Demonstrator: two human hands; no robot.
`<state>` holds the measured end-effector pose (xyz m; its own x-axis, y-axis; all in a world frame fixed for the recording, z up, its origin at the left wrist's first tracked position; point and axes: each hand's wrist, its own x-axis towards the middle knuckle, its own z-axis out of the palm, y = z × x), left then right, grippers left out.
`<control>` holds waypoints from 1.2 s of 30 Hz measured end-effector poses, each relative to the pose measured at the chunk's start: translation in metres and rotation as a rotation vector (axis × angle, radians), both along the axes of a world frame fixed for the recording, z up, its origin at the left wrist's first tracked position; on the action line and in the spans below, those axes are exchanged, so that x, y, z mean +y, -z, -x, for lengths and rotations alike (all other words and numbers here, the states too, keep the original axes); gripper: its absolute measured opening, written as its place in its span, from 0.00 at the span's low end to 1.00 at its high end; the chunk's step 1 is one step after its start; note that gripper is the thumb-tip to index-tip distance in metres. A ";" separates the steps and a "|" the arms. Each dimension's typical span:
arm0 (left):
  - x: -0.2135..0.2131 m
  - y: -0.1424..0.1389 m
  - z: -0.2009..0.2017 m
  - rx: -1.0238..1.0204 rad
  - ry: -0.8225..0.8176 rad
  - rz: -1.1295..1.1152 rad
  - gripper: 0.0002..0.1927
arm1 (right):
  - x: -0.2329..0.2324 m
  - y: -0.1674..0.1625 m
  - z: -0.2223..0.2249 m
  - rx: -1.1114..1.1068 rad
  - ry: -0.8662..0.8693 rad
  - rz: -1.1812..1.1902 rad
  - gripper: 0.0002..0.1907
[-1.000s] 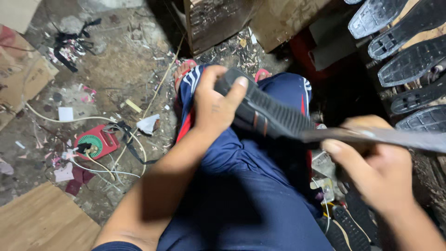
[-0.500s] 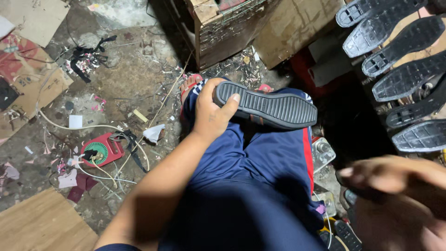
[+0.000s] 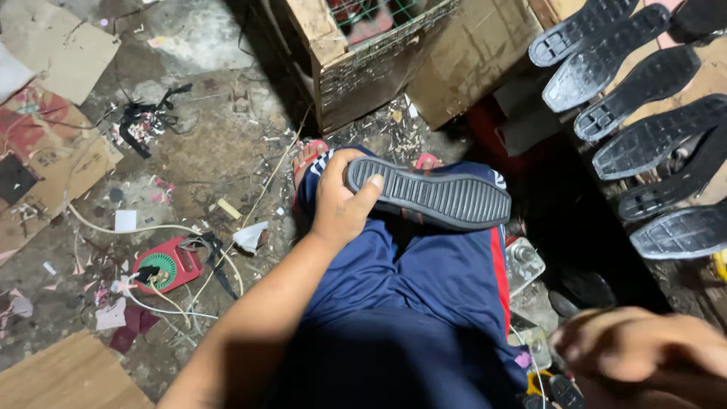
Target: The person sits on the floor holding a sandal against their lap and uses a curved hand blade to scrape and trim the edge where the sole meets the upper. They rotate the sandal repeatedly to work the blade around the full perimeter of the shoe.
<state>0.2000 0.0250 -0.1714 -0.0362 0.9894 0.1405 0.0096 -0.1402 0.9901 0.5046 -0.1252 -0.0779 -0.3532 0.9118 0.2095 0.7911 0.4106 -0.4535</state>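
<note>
My left hand (image 3: 338,206) grips the heel end of a black rubber shoe sole (image 3: 432,193), tread side up, and rests it across my knees in blue shorts (image 3: 409,303). My right hand (image 3: 644,352) is low at the right, blurred, with its fingers curled; whether it holds anything cannot be told. A row of several black soles (image 3: 644,144) lies on a board at the upper right.
A wooden crate with green mesh (image 3: 363,53) stands ahead of my feet. A red round tool (image 3: 163,265) with white cord lies on the littered concrete floor at the left. Cardboard pieces (image 3: 60,45) lie at the upper left, a wooden board (image 3: 64,375) at the lower left.
The long strip my right hand held against the sole is gone from view, and that hand has dropped to the lower right. My left hand has turned the sole flat across my knees.
</note>
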 end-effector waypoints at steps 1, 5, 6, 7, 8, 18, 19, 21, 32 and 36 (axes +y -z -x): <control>-0.002 0.000 0.000 0.017 -0.005 -0.021 0.18 | 0.010 0.008 0.004 -0.055 -0.044 -0.119 0.10; -0.004 -0.003 0.000 0.106 -0.013 -0.149 0.18 | 0.039 0.027 0.040 0.035 0.381 0.541 0.21; -0.005 -0.003 0.001 0.128 -0.008 -0.194 0.18 | 0.040 0.017 0.042 0.007 0.409 0.585 0.21; -0.002 -0.003 -0.001 0.101 -0.014 -0.143 0.17 | 0.041 -0.002 0.041 -0.029 0.432 0.624 0.21; -0.002 -0.003 0.000 0.086 -0.018 -0.080 0.17 | 0.041 -0.024 0.043 -0.055 0.450 0.678 0.22; -0.003 -0.003 -0.011 0.147 -0.012 -0.069 0.15 | 0.050 -0.050 0.069 -0.213 0.503 0.615 0.24; -0.003 -0.002 -0.012 0.123 -0.005 -0.051 0.15 | 0.041 -0.052 0.058 -0.194 0.636 0.814 0.22; -0.004 -0.002 -0.012 0.085 0.004 -0.006 0.15 | 0.014 -0.048 0.028 0.023 0.633 0.653 0.21; -0.002 -0.003 -0.019 0.143 0.034 -0.019 0.14 | -0.029 0.043 -0.034 0.020 0.741 0.620 0.22; -0.008 0.000 -0.023 0.101 0.070 0.006 0.14 | -0.068 -0.003 -0.075 0.698 0.872 0.334 0.13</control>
